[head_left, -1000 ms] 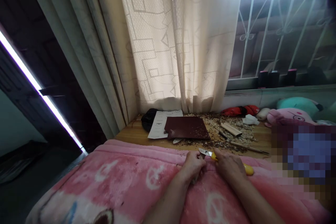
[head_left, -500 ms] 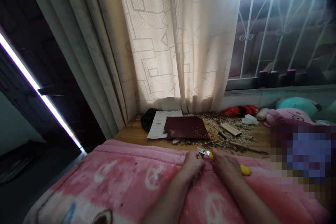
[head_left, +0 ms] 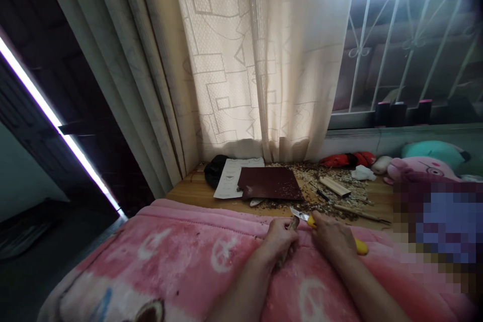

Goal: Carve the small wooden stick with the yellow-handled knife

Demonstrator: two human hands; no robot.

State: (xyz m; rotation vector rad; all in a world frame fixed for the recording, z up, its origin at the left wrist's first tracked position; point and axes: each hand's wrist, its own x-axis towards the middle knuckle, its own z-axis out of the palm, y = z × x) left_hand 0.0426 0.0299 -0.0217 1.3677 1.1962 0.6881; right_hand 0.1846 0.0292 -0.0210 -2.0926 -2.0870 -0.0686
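My left hand [head_left: 279, 239] is closed around a short brownish stick [head_left: 293, 223], whose tip pokes up past the fingers and whose lower end shows below the palm. In my right hand [head_left: 334, 235] is a yellow utility knife [head_left: 311, 221], its blade pointing left at the stick's upper end; whether the blade touches it I cannot tell. The yellow butt of the knife sticks out behind the right hand. Both hands are above a pink patterned blanket [head_left: 181, 246].
Shavings [head_left: 320, 206] litter the wooden surface [head_left: 204, 200] beyond the blanket. On it are a dark red board [head_left: 269, 182], a printed sheet [head_left: 226, 186], a pale wooden block [head_left: 335, 186], a thin stick [head_left: 360, 214], crumpled tissue [head_left: 363, 173] and a pink plush toy [head_left: 418, 168].
The view has shifted slightly. The right hand and knife have moved a little to the right, and more of the stick's tip shows above my left hand.
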